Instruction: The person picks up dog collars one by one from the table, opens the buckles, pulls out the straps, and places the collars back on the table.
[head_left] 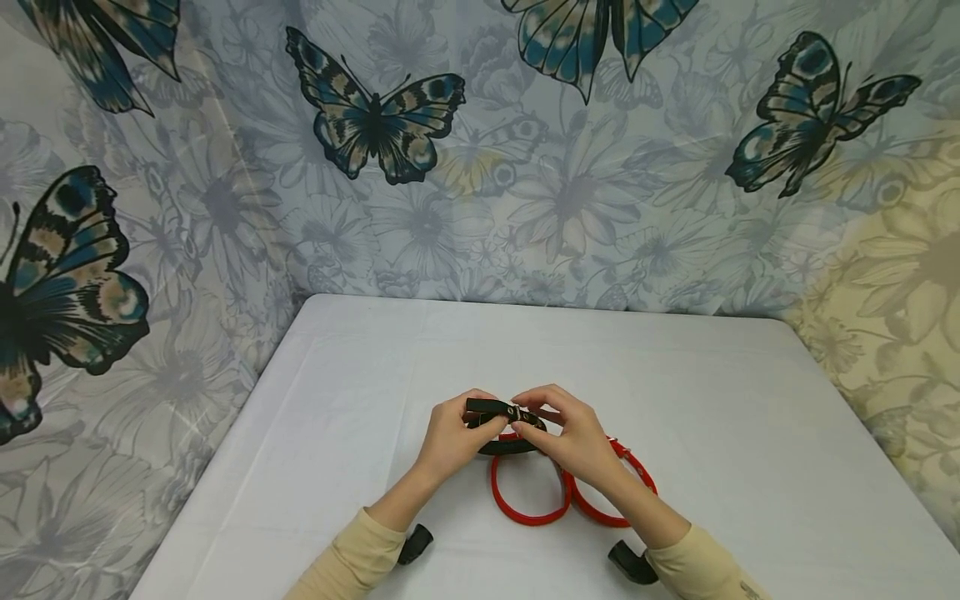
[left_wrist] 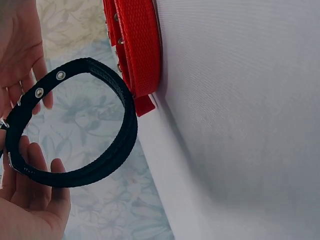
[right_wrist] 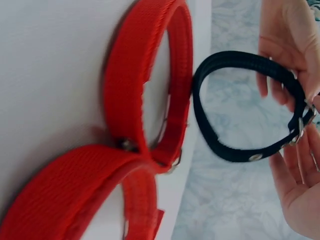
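Both hands hold a black collar (head_left: pixel 510 447) up above the table, with its loop closed. My left hand (head_left: pixel 459 437) grips it on the left, close to the loose strap end. With fingertips at the buckle, my right hand (head_left: pixel 566 433) pinches the strap on the other side. Metal eyelets show along the black strap (left_wrist: pixel 50 82) in the left wrist view, and the metal buckle (right_wrist: pixel 301 127) sits between the two hands in the right wrist view. Under the hands, a red collar (head_left: pixel 531 520) stands on the table beside a second red collar (head_left: pixel 611 521), partly covered by my right forearm.
A white cloth covers the table (head_left: pixel 375 358). Behind it hangs a curtain (head_left: pixel 480 233) printed with butterflies and flowers. Small black objects lie against the sleeves, a left one (head_left: pixel 415 544) and a right one (head_left: pixel 632 562).
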